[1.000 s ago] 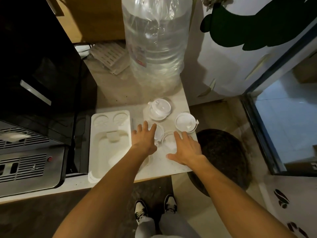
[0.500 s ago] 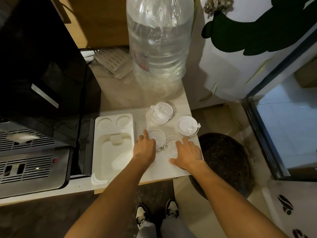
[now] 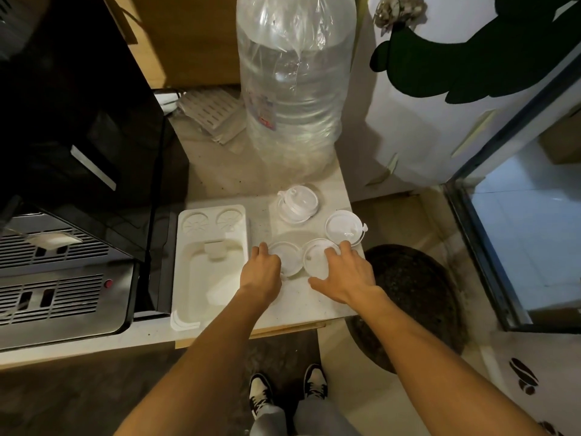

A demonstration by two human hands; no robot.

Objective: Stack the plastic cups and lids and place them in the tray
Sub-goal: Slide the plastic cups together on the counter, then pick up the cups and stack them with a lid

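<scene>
Four pieces of white plastic lie on the pale counter. A cup with a lid (image 3: 298, 202) lies at the back. A flat lid (image 3: 342, 226) with a tab sits at the right edge. Two round lids lie in front: the left lid (image 3: 287, 256) under the fingers of my left hand (image 3: 261, 273), and the right lid (image 3: 317, 258) under the fingertips of my right hand (image 3: 345, 273). Both hands rest on them with fingers spread; neither lid is lifted. The white tray (image 3: 188, 278) lies to the left of my left hand.
A large clear water bottle (image 3: 295, 80) stands behind the cups. A black and steel coffee machine (image 3: 63, 184) fills the left side. The counter's edge (image 3: 355, 215) runs close to the right of the lids, with a dark round mat (image 3: 418, 297) on the floor below.
Both hands have drawn slightly back toward me and settled on the two front lids. The view has shifted a little; the cups and lids have stayed put.
</scene>
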